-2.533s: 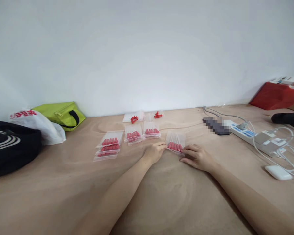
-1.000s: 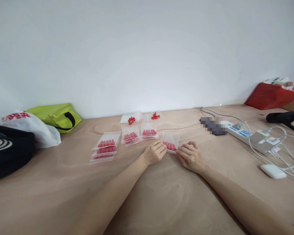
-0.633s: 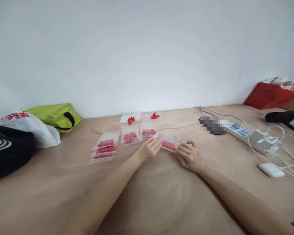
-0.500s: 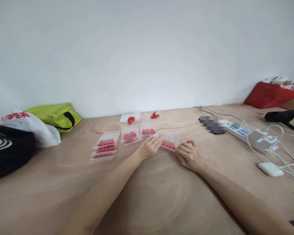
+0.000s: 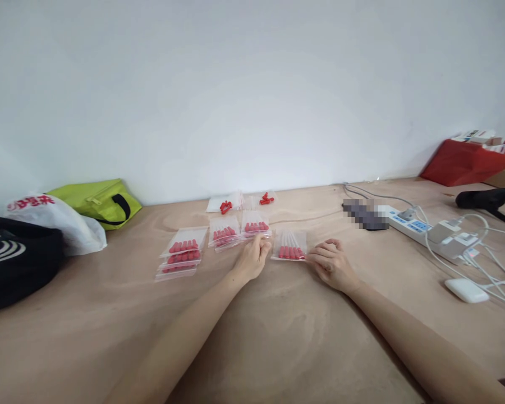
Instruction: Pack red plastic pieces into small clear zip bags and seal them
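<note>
A small clear zip bag of red capsule-shaped pieces [image 5: 290, 246] lies flat on the tan tabletop [image 5: 278, 336] between my hands. My left hand [image 5: 255, 255] is curled, its fingertips pinched at the bag's left edge. My right hand [image 5: 330, 262] is curled too, its fingers pinching the bag's lower right corner. To the left lie more filled bags: a stack [image 5: 182, 253], and two side by side [image 5: 225, 233] [image 5: 256, 226]. Farther back, two bags [image 5: 226, 204] [image 5: 267, 198] hold a few loose red pieces.
A green pouch [image 5: 101, 201], a white plastic bag [image 5: 54, 221] and a black bag [image 5: 17, 261] sit at the left. At the right are a power strip [image 5: 421, 229] with plugs and cables, a white case [image 5: 466, 289] and a red box [image 5: 467, 161].
The bag between my hands shifted slightly left and turned from tilted to lying square and flat. My left hand drew back to its left edge; my right hand stays at its right corner.
</note>
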{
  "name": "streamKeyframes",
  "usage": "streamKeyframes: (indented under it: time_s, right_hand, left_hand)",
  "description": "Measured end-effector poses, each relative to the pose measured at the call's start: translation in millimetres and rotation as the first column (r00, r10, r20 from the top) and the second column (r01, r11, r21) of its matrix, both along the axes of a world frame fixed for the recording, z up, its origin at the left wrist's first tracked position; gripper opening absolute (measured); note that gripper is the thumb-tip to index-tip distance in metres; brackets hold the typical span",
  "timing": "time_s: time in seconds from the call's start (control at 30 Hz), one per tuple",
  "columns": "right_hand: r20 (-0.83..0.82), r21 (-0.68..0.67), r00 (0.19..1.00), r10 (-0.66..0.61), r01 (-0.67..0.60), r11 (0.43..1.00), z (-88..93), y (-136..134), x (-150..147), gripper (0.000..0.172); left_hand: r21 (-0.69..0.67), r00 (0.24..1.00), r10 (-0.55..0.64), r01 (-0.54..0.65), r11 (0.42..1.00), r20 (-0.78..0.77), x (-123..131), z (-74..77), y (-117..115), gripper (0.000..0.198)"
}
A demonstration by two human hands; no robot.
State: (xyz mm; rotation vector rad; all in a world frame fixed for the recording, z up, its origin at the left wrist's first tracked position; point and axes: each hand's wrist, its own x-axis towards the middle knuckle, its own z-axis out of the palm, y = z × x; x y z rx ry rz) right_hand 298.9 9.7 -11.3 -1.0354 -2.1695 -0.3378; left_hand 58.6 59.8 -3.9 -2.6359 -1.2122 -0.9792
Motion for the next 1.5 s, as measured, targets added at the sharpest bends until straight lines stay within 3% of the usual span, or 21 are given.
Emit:
streamKeyframes:
  time_s: [0.07, 0.23, 0.33, 0.4, 0.53, 0.6, 0.77, 0.9, 1.03, 1.17, 1.27, 1.37, 1.5]
  right_hand:
    - [0.003, 0.008, 0.998, -0.058, 0.058, 0.998, -2.4, 5.1, 6.5, 0.019]
    - [0.061, 0.057, 0.949, -0.309, 0.306, 0.950, -9.1, 22.5, 21.2, 0.022]
    - [0.074, 0.081, 0.903, -0.424, 0.418, 0.905, -8.7, 27.4, 18.2, 0.019]
    - [0.104, 0.070, 0.914, -0.392, 0.387, 0.920, -6.7, 28.0, 10.7, 0.017]
    - [0.224, -0.048, 0.967, -0.119, 0.132, 0.990, -6.0, 35.6, -4.7, 0.031]
    - [0.221, -0.083, 0.972, -0.075, 0.096, 0.992, -9.3, 45.8, -6.2, 0.031]
    - [0.174, -0.082, 0.969, -0.173, 0.190, 0.978, -19.0, 67.7, 12.7, 0.032]
    - [0.154, -0.035, 0.952, -0.264, 0.272, 0.962, -15.5, 58.1, 22.6, 0.033]
    - [0.118, 0.013, 0.976, -0.181, 0.181, 0.983, -7.3, 40.8, 6.9, 0.040]
    - [0.148, 0.119, 0.974, -0.173, 0.156, 0.981, -6.9, 37.0, -11.3, 0.028]
    - [0.183, 0.173, 0.966, -0.181, 0.149, 0.974, -8.4, 39.6, -14.5, 0.017]
    - [0.216, 0.165, 0.958, -0.191, 0.157, 0.974, -7.6, 42.0, -12.2, 0.016]
    - [0.216, 0.137, 0.952, -0.217, 0.190, 0.972, -5.4, 44.5, -8.9, 0.016]
  left_hand:
    - [-0.007, 0.998, 0.064, -0.064, 0.998, 0.015, 0.2, 1.9, -3.4, 0.015]
    - [0.186, 0.973, 0.207, -0.185, 0.965, -0.105, -17.3, 12.5, 11.3, 0.021]
    - [0.137, 0.963, 0.220, -0.199, 0.970, -0.154, -31.4, 13.6, 28.0, 0.029]
    - [0.070, 0.966, 0.187, -0.177, 0.982, -0.177, -37.7, 11.5, 36.2, 0.027]
    - [0.013, 0.979, 0.155, -0.155, 0.988, -0.131, -41.1, 6.4, 42.9, 0.017]
    - [0.021, 0.984, 0.146, -0.144, 0.989, -0.101, -39.9, 5.2, 44.2, 0.015]
    - [0.029, 0.996, 0.089, -0.088, 0.996, -0.029, -30.6, 7.6, 47.2, 0.017]
    - [-0.014, 1.000, 0.017, -0.017, 1.000, 0.023, -10.5, 8.5, 44.7, 0.018]
    - [-0.025, 0.995, -0.050, 0.052, 0.998, 0.092, 17.7, 0.0, 34.0, 0.015]
    - [-0.032, 0.991, -0.096, 0.100, 0.995, 0.094, 34.8, -10.5, 22.8, 0.017]
    - [-0.064, 0.981, -0.173, 0.179, 0.982, 0.089, 31.9, -13.6, 20.9, 0.015]
    - [-0.106, 0.959, -0.276, 0.281, 0.954, 0.060, 19.3, -14.2, 25.6, 0.029]
    - [-0.107, 0.962, -0.269, 0.272, 0.956, 0.043, 5.0, -15.9, 33.1, 0.021]
